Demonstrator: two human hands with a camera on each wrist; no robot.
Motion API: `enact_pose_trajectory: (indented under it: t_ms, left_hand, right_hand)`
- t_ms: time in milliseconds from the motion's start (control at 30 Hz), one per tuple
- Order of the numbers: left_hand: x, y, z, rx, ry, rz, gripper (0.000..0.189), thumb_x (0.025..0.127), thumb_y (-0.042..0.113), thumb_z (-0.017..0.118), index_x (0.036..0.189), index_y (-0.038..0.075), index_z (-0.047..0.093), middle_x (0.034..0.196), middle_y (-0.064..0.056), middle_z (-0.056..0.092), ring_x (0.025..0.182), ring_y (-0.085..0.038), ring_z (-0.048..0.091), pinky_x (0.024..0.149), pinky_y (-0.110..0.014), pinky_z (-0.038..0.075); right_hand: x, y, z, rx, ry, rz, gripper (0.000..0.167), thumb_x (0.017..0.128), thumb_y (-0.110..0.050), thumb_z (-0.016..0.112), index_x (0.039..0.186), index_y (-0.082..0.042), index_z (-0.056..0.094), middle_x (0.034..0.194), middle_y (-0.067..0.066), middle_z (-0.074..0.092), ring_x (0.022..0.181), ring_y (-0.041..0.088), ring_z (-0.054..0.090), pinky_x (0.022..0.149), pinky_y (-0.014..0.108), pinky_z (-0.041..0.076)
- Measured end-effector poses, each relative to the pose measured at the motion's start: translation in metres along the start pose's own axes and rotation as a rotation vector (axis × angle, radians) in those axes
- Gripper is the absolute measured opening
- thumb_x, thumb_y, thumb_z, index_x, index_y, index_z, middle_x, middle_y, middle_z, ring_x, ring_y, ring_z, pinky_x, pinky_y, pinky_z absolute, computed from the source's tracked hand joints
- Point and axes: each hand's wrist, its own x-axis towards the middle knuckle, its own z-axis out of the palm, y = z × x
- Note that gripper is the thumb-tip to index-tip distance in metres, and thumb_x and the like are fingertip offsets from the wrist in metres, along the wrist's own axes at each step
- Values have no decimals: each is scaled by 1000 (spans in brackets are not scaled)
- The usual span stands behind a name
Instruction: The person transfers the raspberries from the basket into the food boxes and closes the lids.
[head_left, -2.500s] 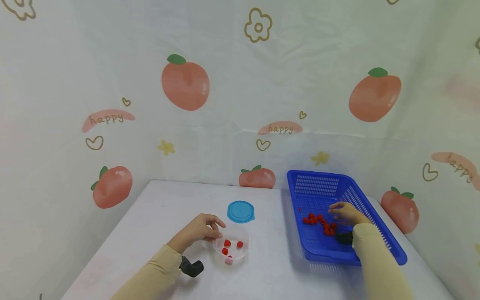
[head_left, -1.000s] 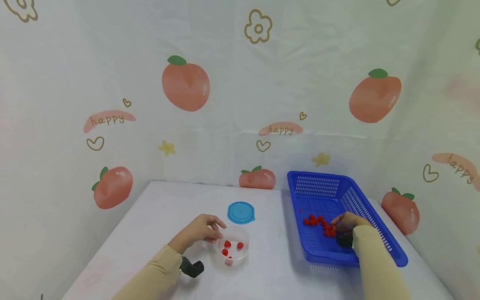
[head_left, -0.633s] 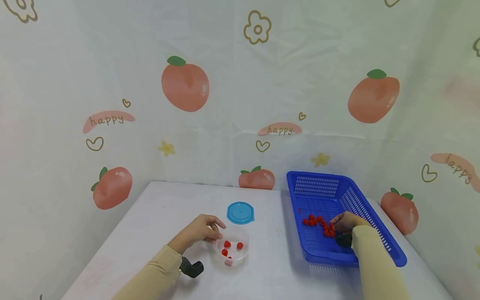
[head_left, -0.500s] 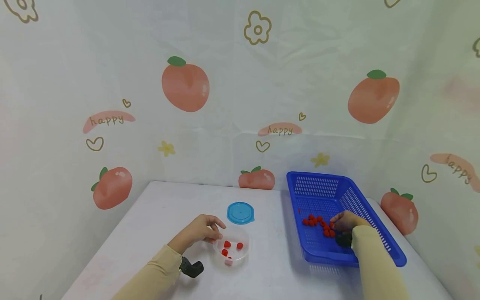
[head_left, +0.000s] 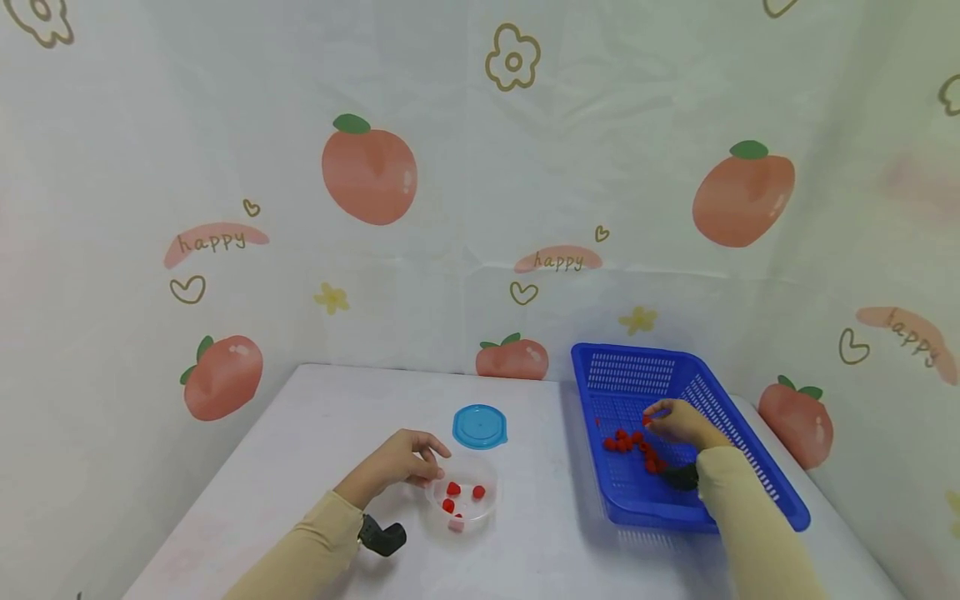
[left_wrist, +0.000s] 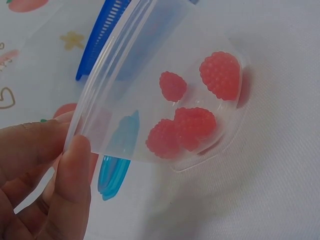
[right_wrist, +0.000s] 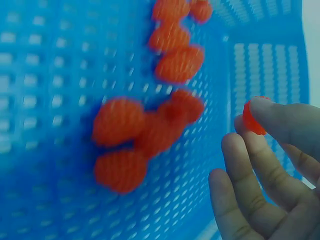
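"Where's the right hand?"

"Over the inside of the blue, rectangular, latticed plastic basket. The head view gives only a red fleck at its fingertips; the right wrist view shows thumb and finger pinching a small, red, bumpy raspberry, with two lower fingers clear of it."

"And the loose ones?"

"A group of red raspberries lies on the basket floor. The right wrist camera blurs them and cuts the group off; the head view has them as a bunched, bent row."

"What does the left hand hold?"

"The rim of a round, clear plastic bowl, left of the basket on the white table. The head view leaves the grip unclear; the left wrist view shows fingertips pinching from both sides."

"What's inside?"

"Four red raspberries. The left wrist view shows each plainly, two touching; the head view has one partly masked by the near wall."

"Anything else?"

"A round, translucent blue lid lies flat, also left of the basket; the left wrist camera sees it partly through the bowl."
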Motion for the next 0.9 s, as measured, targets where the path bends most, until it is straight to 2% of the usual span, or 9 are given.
enact_pose_trajectory:
  t_ms: [67,267,367,467,567,667,900]
  left_hand:
    - [-1,0,0,3,2,-1,24,79,9,79,101,7,70,79,-6,58,60,-14,57,61,-25,56]
    - [-3,2,0,10,3,-2,24,79,10,78,102,7,70,80,-6,58,61,-15,57,62,-25,57]
    - [-4,2,0,10,3,1,24,79,10,78,102,7,70,79,-6,58,61,-15,57,62,-25,57]
    - [-3,1,0,7,3,5,24,79,10,78,102,7,70,79,-6,58,61,-15,57,61,-25,57]
    - [-3,1,1,2,2,6,24,79,10,78,102,7,70,79,-6,58,61,-14,57,61,-25,57]
    - [-2,0,1,2,2,4,25,79,10,79,102,7,70,79,-6,58,61,-14,57,61,-25,57]
    - [-2,-1,1,5,7,0,24,79,10,79,101,8,70,79,-6,58,61,-15,57,61,-26,57]
  right_hand:
    - [0,-5,2,8,-2,-36,28,88,0,61,111,14,55,95,22,67,84,24,65,74,39,57]
    - [-2,-22,7,33,12,-106,33,89,-5,64,114,13,54,96,18,67,86,27,65,76,38,57]
    - [-3,-30,8,64,13,-143,35,90,-7,65,117,13,53,93,14,66,83,21,64,77,38,57]
    - [-4,-37,8,128,22,-166,39,91,-9,65,120,14,51,91,9,64,79,14,61,76,36,57]
    - [-7,-43,7,190,32,-178,45,92,-13,65,124,14,48,96,5,64,80,8,60,78,34,57]
    - [-10,-47,7,267,50,-163,49,93,-16,66,127,12,46,101,2,63,85,2,61,86,34,56]
    - [-21,-58,15,432,96,-181,50,92,-17,66,128,10,44,95,-10,60,89,-1,61,82,19,54]
